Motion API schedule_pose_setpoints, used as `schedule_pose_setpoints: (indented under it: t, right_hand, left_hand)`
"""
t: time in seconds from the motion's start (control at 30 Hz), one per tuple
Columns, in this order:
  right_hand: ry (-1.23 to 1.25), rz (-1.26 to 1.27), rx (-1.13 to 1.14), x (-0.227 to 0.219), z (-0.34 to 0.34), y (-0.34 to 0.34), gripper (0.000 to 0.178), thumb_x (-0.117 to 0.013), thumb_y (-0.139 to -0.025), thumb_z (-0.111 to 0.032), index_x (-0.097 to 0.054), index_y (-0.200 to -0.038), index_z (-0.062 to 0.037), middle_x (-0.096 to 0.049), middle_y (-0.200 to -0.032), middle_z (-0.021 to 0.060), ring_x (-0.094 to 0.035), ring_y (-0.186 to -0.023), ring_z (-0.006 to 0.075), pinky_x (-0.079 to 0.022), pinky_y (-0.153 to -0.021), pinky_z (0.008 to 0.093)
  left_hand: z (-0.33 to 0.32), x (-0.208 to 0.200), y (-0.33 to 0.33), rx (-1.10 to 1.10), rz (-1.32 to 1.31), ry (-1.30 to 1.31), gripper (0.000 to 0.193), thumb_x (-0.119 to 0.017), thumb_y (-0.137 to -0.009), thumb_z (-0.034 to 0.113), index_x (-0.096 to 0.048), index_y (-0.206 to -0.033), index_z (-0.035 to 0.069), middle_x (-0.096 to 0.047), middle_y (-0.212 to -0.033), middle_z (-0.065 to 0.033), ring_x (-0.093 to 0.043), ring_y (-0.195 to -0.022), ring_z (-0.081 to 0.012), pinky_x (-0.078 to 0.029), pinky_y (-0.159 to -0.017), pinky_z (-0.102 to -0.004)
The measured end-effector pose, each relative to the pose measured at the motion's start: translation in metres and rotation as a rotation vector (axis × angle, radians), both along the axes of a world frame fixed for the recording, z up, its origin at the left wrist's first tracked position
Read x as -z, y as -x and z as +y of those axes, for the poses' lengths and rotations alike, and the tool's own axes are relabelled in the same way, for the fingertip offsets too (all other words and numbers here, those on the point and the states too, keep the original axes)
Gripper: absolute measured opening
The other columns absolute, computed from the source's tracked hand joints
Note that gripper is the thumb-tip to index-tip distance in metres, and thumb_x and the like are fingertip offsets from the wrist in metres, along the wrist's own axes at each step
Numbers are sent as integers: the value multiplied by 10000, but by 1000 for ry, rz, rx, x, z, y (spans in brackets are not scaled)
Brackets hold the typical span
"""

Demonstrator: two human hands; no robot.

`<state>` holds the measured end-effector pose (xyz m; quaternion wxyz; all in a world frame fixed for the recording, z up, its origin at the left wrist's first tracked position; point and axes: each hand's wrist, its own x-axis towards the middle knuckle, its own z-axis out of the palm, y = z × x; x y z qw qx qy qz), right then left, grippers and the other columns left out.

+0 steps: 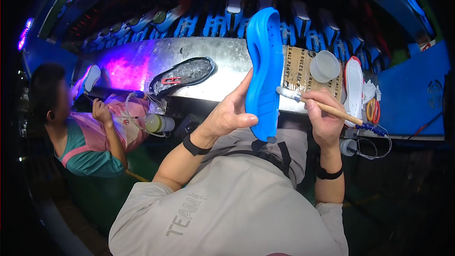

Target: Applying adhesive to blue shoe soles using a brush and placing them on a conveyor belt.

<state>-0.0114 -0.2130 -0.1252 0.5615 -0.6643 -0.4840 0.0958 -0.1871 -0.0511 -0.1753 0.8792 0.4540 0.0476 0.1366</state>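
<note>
A bright blue shoe sole (pixel 263 76) stands tilted on its edge in front of me, its hollow inner side turned to the right. My left hand (pixel 233 109) is closed round its lower left side, the thumb pressed on the near end. Between the fingers of my right hand (pixel 323 114) is a brush (pixel 334 110) with a wooden handle. Its pale bristles touch or nearly touch the sole's inner right edge. Just right of the brush tip, a translucent plastic cup (pixel 324 66) sits on a piece of printed cardboard (pixel 296 73).
A dark sole (pixel 185 75) with a red piece lies on the metal bench (pixel 227 52). At right are a white sole with red edging (pixel 353 85) and orange-handled scissors (pixel 373 110). Behind runs a rack of shoes on blue holders (pixel 215 25). A co-worker (pixel 90 123) sits at left holding a shoe.
</note>
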Motion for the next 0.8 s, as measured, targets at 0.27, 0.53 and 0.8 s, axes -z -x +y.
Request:
schedule_pose_setpoints:
  t: [0.27,0.53,0.8]
  right_hand:
    - [10,-124,-88,-3,-7,9,99,-642,-769,19,-700,-845,-5,-653,-726,88,-587,-663,215,-461,-645,321]
    - [-11,-143,-148,-3,-12,16,96,-653,-751,22,-700,-825,-17,-653,-700,77,-576,-633,202,-446,-620,314]
    - [-139,62,-40,3,-24,8,107,-618,-818,-21,-698,-876,21,-638,-755,75,-522,-667,145,-415,-637,284]
  left_hand:
    - [6,6,1,-110,-22,-88,1203,-834,-724,357,-84,-1621,74,-449,-1495,-164,-529,-1325,-289,-440,-1106,-436]
    - [5,12,3,-160,-28,-125,1218,-834,-701,388,-100,-1620,72,-446,-1502,-157,-508,-1348,-289,-416,-1128,-427]
    - [11,14,4,-120,-72,-87,1183,-822,-711,389,-117,-1611,86,-528,-1400,-199,-631,-1183,-354,-498,-1041,-472]
